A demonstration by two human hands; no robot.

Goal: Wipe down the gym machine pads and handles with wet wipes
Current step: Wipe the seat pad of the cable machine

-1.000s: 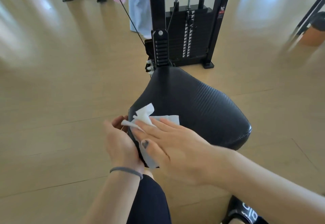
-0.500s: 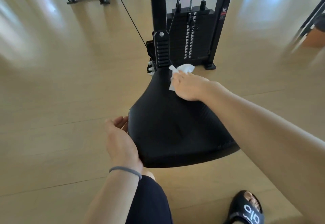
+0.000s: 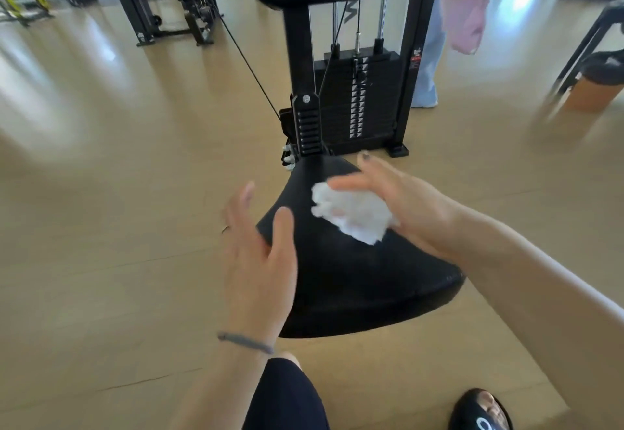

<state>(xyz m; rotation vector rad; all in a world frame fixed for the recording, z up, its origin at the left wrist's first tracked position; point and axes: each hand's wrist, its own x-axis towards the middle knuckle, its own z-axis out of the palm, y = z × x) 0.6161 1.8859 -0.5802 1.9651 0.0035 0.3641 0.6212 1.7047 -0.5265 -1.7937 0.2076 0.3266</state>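
The right hand [image 3: 401, 203] holds a crumpled white wipe [image 3: 351, 215] against its palm, the fingers [image 3: 351, 183] nearly straight, above the far part of the black seat pad [image 3: 354, 281]. The left hand [image 3: 260, 261] is over the pad's left edge with fingers spread and relaxed, holding nothing. Behind the pad stands the weight stack [image 3: 358, 102] on the wooden floor [image 3: 118, 227].

site: gym | evidence: weight stack [image 3: 357, 105] with guide rods and cable, just beyond right hand [image 3: 401, 203] | padded black seat [image 3: 354, 281] under both hands | more machine frames [image 3: 162, 1] far beyond left hand [image 3: 260, 261] | wood floor [image 3: 118, 193]
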